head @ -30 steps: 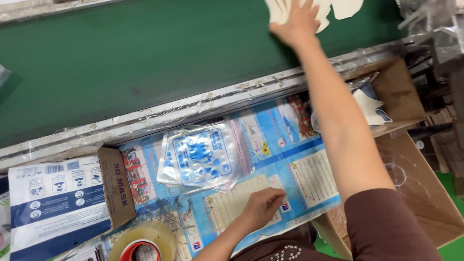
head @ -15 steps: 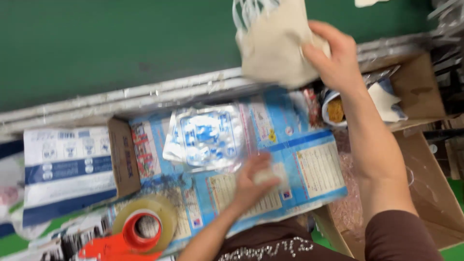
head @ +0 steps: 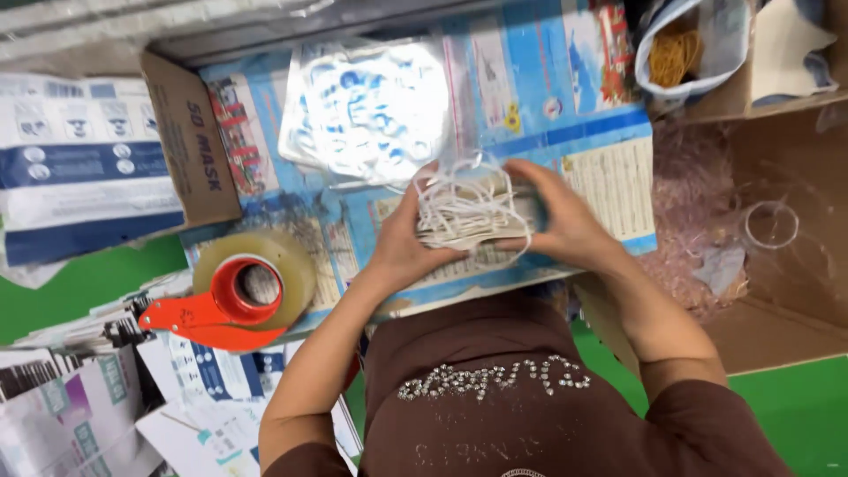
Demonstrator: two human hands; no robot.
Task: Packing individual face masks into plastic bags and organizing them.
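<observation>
Both my hands hold a stack of white face masks (head: 466, 217) with loose ear loops, just above a blue printed sheet (head: 609, 177) on the work surface. My left hand (head: 405, 246) grips the stack's left end and my right hand (head: 558, 219) clasps its right end. A pile of clear plastic packaging bags (head: 371, 106) with blue print lies just beyond the stack.
A tape dispenser (head: 231, 300) with an orange handle and a clear roll sits at my left. A cardboard mask carton (head: 97, 168) lies at the far left. A bag of rubber bands (head: 680, 49) is at the upper right, an open cardboard box (head: 777, 265) at the right.
My right hand took the mask stack off the green belt and brought it down to the blue sheet. My left hand rose from the sheet and took hold of the stack's other end.
</observation>
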